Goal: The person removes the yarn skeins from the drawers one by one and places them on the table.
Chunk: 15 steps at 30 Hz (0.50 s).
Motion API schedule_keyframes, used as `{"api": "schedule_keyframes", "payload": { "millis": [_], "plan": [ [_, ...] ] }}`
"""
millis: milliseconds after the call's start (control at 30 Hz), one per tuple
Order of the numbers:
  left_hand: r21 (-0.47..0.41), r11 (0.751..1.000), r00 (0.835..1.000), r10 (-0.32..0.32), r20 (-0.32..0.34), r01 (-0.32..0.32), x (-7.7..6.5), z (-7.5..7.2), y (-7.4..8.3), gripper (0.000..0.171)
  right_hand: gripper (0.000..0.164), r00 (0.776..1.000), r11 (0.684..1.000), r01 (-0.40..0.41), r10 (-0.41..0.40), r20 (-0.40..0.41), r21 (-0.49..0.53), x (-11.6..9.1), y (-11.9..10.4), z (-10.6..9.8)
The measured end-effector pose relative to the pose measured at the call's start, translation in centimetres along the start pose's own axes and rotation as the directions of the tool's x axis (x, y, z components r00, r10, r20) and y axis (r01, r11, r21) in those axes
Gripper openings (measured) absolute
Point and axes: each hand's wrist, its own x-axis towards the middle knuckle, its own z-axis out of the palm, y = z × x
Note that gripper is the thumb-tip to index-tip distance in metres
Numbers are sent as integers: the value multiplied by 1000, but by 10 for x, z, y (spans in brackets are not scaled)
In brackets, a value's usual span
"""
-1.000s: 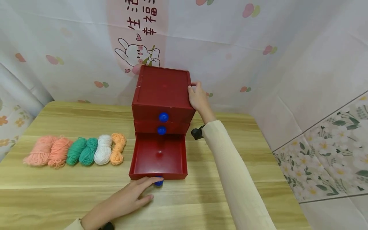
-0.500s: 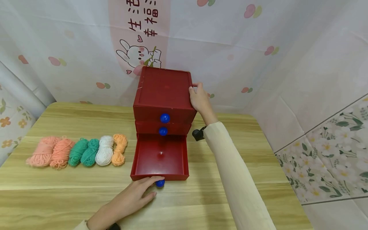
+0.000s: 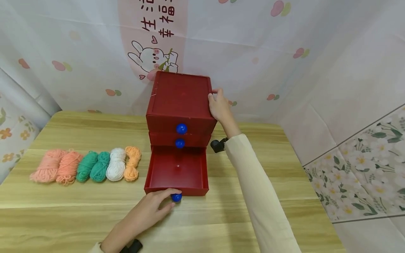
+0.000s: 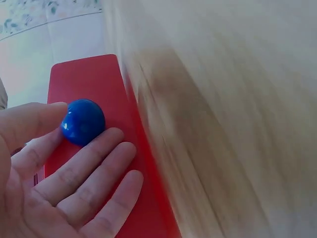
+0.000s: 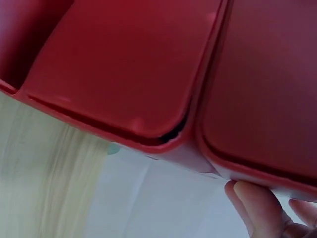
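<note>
A red drawer cabinet [image 3: 181, 95] with round blue knobs stands at the back of the table. Its bottom drawer [image 3: 177, 174] is pulled out and bare inside. At the drawer's front, my left hand [image 3: 147, 212] has the index finger over the blue knob [image 3: 176, 197] and the thumb against its near side. In the left wrist view thumb and index flank the knob [image 4: 83, 122], and the other fingers lie beside it. My right hand [image 3: 220, 107] rests against the cabinet's upper right side, thumb at the top edge. The right wrist view catches its fingers [image 5: 257, 203] by the red wall.
Left of the drawer lies a row of yarn skeins: two pink [image 3: 49, 167], two green [image 3: 100, 167], one white [image 3: 116, 165] and one orange [image 3: 132, 164]. Behind the wooden table [image 3: 253, 168] hangs a printed curtain [image 3: 240, 35]. A tiled wall [image 3: 364, 168] borders the right.
My left thumb has come up closer to the knob, and the bottom drawer's front sits very slightly nearer the cabinet. The right hand and the yarn stay where they were.
</note>
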Motion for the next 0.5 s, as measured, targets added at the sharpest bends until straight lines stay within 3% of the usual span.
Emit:
{"api": "schedule_keyframes", "payload": {
  "millis": [267,500],
  "plan": [
    [13,998,995,-64,-72,65,11,13,4,32,45,1000,1000,-8,8,10,-13,1,1,-1],
    [72,995,988,-59,-146,70,23,8,3,28,45,1000,1000,3,-3,11,1,1,0,0]
  ]
}}
